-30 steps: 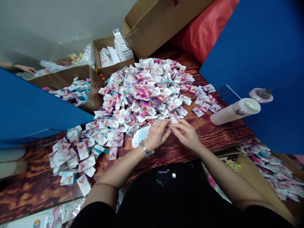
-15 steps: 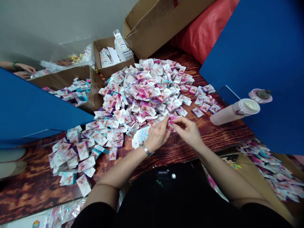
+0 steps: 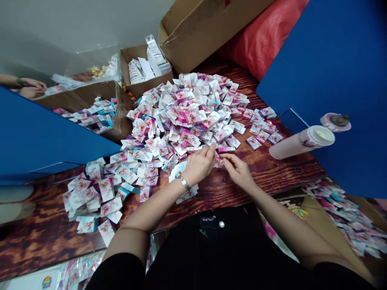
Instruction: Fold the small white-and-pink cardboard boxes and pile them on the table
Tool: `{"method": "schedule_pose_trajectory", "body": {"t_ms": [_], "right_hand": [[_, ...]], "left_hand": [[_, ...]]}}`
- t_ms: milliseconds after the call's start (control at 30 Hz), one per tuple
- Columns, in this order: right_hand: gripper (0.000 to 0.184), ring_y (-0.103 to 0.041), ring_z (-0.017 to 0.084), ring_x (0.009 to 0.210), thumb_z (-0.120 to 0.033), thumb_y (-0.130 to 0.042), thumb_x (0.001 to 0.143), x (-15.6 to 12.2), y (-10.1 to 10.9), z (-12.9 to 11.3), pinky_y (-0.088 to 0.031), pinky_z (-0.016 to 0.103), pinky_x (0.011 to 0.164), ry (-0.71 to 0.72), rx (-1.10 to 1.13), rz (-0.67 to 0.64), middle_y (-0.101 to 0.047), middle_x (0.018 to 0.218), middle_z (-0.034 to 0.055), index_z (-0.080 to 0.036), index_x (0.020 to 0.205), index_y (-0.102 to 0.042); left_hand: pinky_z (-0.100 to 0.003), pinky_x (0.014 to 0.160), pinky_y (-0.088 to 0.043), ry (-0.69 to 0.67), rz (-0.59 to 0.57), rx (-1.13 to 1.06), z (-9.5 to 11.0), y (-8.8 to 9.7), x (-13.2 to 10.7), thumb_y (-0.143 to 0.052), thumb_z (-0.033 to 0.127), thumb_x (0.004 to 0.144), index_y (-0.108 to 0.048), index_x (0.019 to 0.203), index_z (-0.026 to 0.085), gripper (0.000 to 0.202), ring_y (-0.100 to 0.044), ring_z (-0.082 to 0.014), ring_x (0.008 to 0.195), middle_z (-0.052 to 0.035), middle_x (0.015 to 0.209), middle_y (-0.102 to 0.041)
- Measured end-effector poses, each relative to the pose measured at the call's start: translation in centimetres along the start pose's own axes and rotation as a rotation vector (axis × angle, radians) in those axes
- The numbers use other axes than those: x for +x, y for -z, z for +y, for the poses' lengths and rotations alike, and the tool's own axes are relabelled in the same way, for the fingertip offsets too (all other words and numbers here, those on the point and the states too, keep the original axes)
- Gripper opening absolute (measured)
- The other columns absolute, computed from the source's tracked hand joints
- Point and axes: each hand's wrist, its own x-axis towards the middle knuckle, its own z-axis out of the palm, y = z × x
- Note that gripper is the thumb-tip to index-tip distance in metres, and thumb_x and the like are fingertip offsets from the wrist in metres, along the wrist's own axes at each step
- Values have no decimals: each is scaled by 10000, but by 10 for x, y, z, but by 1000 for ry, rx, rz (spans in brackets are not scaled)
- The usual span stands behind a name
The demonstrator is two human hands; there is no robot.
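Observation:
My left hand (image 3: pixel 199 165), with a metal-banded watch (image 3: pixel 182 181) on its wrist, is closed around a small pink-and-white carton (image 3: pixel 217 159), which it mostly hides. The fingertips of my right hand (image 3: pixel 240 172) pinch the carton's right side. Beneath my left hand and wrist lie light-blue printed papers (image 3: pixel 188 195). Just beyond both hands rises a large heap of small printed cartons (image 3: pixel 190 117), many with their end flaps up. A few cartons with closed ends (image 3: pixel 262 137) lie in a group to the right of the heap.
A pink bottle (image 3: pixel 288 146) with its lid flipped back stands at right, by a blue panel (image 3: pixel 329 80). Another blue panel (image 3: pixel 45 137) is at left. Behind are a cardboard box of cartons (image 3: pixel 121 121) and one of paper strips (image 3: pixel 145 85). Another person's hands (image 3: pixel 32 88) show at far left.
My hands have drawn slightly apart at the carton, and my right hand sits a little lower. More of the light-blue papers now shows below my left wrist.

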Motion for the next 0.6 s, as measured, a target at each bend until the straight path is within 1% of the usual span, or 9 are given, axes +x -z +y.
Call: {"method": "schedule_pose_trajectory", "body": {"t_ms": [33,100,133,200,267,333,433,500,600], "right_hand": [[285,-666,184,843,-346,-452,972,3,2,12,-532,311,774,-20,-56,-65,-699,990,48,-190,1149,-612],[261,-645,215,895,-336,-489,947,8,3,32,-509,343,829,5,-250,-174,-686,981,71,-172,1076,-646],[269,-624,236,954,-332,-507,935,10,4,39,-493,362,864,22,-361,-197,-670,1024,92,-166,1091,-648],[350,-570,272,1058,-347,-537,918,14,4,48,-474,384,895,33,-550,-202,-616,1133,128,-165,1207,-612],[461,-542,292,1088,-393,-566,903,16,4,49,-485,374,846,-11,-675,-212,-561,1195,138,-195,1319,-543],[512,-570,284,1019,-442,-574,895,19,6,45,-493,347,745,-85,-744,-268,-534,1191,129,-237,1359,-503],[525,-600,259,909,-503,-583,875,24,11,38,-474,316,645,-155,-795,-357,-508,1180,119,-278,1341,-498],[529,-584,295,963,-522,-630,831,27,14,36,-474,325,646,-141,-827,-370,-501,1184,136,-251,1274,-533],[397,-550,331,1038,-421,-672,800,27,13,37,-485,363,712,-116,-778,-331,-554,1121,150,-186,1104,-571]], "left_hand": [[-330,829,-540,17,46,-8,-4,9,11,-444,343,972,-269,1471,120,574,-635,-244,1017,-143,1117,-631],[-382,963,-496,59,241,-38,-11,32,33,-485,395,960,-134,1510,127,705,-541,-280,1210,-182,1284,-543],[-427,1046,-439,76,351,-45,-13,44,43,-507,436,945,-49,1521,142,793,-423,-307,1336,-204,1413,-425],[-500,1137,-325,94,501,-38,-14,63,56,-528,492,922,71,1522,190,900,-177,-335,1464,-195,1557,-173],[-545,1157,-272,68,535,-21,-10,70,57,-510,499,927,101,1519,222,894,-59,-338,1485,-172,1587,-55],[-561,1150,-279,-4,472,-24,-5,59,46,-467,461,955,37,1526,220,799,-79,-330,1484,-175,1584,-90],[-527,1137,-332,-161,274,-99,4,22,18,-418,384,981,-196,1499,176,601,-226,-298,1458,-184,1517,-313],[-487,1121,-371,-226,116,-148,10,-5,0,-429,355,978,-343,1435,125,519,-332,-286,1412,-189,1427,-456],[-471,1102,-389,-228,-107,-106,20,-35,-18,-478,307,952,-405,1391,57,511,-384,-301,1379,-219,1412,-475]]}}
